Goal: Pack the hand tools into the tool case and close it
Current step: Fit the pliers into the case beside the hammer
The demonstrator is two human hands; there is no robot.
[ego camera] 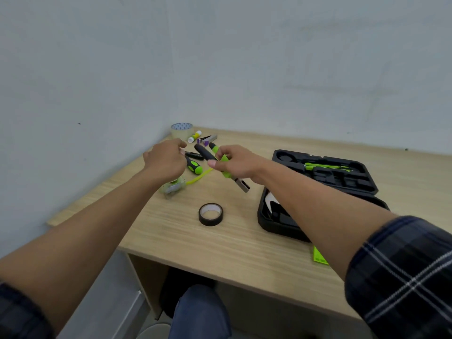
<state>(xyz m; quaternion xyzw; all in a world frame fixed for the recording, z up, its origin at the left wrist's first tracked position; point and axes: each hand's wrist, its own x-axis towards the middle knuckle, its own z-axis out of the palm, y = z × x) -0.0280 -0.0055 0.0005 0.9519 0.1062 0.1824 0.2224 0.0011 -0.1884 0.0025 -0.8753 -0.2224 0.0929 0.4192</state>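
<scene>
My right hand (234, 163) is shut on green-and-black pliers (241, 183); their metal jaws point down to the right, above the table. My left hand (166, 159) hovers curled over the tool pile at the back left, and what it holds is hidden. Under it lie a green-and-black screwdriver (194, 166) and a tape measure (172, 188) with its yellow strap. The black tool case (318, 189) lies open at the right, with a green tool (325, 166) in its far half. My right forearm covers part of the near half.
A black tape roll (210, 214) lies at the table's middle. A clear tape roll (181, 130), a glue stick (194, 136) and a stapler (208, 139) sit in the back corner by the wall. A green card (319, 256) lies by the front edge.
</scene>
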